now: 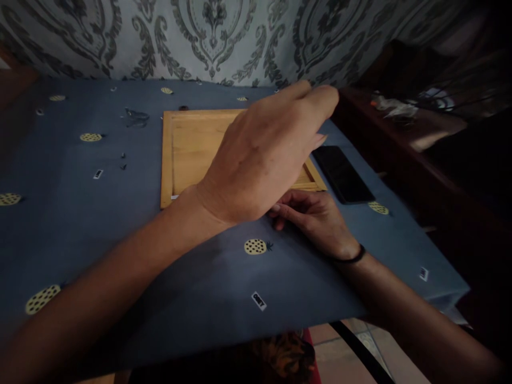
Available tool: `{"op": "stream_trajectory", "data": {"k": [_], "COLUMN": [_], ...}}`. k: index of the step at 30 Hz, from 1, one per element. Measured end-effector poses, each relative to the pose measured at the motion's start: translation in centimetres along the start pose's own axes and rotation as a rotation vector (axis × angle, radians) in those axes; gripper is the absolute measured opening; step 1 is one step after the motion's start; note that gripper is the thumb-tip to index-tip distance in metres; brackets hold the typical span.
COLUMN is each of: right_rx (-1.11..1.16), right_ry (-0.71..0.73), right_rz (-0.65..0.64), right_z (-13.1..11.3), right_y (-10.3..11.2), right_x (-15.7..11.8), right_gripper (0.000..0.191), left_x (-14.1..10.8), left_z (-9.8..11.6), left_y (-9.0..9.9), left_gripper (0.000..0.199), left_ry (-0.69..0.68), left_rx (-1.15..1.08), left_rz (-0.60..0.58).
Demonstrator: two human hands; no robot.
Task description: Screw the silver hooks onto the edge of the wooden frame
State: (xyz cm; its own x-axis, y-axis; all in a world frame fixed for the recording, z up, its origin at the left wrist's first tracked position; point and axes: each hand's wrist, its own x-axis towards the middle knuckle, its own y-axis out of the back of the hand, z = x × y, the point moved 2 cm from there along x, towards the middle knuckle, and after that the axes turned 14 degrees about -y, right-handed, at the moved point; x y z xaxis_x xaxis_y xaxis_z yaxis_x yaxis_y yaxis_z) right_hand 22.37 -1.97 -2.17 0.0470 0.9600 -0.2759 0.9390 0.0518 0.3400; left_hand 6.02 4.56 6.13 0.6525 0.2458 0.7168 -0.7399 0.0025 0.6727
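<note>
A shallow wooden tray or frame [196,144] with a raised rim lies on the blue tablecloth. Across its right part reaches my left hand [268,154], back of the hand up, wrist bent and fingers pointing to the upper right; most of its fingertips are hidden behind the hand. My right hand [312,216], with a dark band at the wrist, is by the tray's near right edge. Its thumb and fingers are pinched together, partly behind my left hand, and anything between them is too small or hidden to make out.
A black phone [344,173] lies right of the tray. Left of it are a clear crumpled item [136,117] and tiny dark bits [123,167]. A small brown round thing [183,108] sits behind the tray. Patterned fabric hangs at the back; dark furniture stands at right.
</note>
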Motion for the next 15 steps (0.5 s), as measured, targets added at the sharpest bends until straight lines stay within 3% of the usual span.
{"op": "stream_trajectory", "data": {"k": [9, 15], "right_rx": [-0.021, 0.006], "right_ry": [0.011, 0.009], "right_rz": [0.003, -0.002], "right_z": [-0.21, -0.13], "right_y": [0.0, -0.04], "right_x": [-0.06, -0.06], "right_gripper": [0.048, 0.048], "left_x": [-0.35, -0.13], "left_z": [-0.49, -0.1], "left_y": [-0.5, -0.3], "left_gripper": [0.025, 0.018], "left_ry": [-0.044, -0.028], "left_rx": [-0.043, -0.042], "left_rz": [0.002, -0.006]}}
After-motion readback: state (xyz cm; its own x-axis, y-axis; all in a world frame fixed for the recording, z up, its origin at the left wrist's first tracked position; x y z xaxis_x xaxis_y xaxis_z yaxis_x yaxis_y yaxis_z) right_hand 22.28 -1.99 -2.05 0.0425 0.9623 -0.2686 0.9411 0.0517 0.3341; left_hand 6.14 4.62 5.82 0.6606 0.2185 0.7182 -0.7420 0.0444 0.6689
